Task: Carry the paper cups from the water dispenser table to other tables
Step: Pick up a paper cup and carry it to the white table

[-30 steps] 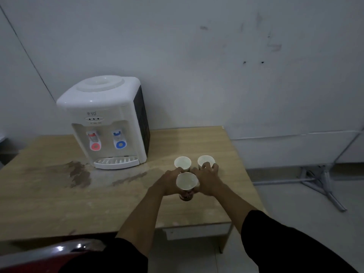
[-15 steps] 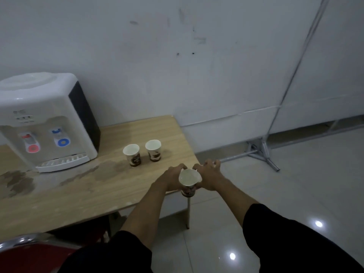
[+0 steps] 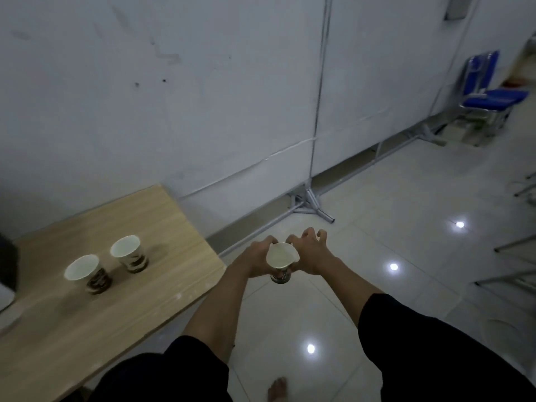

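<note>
Though light, easy to crush: paper cup (image 3: 282, 255), thin wall, stiff only at the rolled rim and the base. Best taken mid-wall from opposite sides, with gentle pressure and no squeeze near the rim. Best kept level in case of water inside.

Now in the air over the floor (image 3: 377, 285), just right of the worktop (image 3: 145, 216) near corner. Left hand (image 3: 255, 258) clamped round the cup wall. Right hand (image 3: 311, 253) against the opposite side, fingers (image 3: 307, 235) curled and spread above the rim; can't tell whether actually gripping.

Versus half a second ago: carried from the worktop corner to open floor, further right. Same two-handed hold. Two other cups (image 3: 87, 271) (image 3: 129, 252) left standing on the worktop, near each other but apart, now well left of the hands.
</note>
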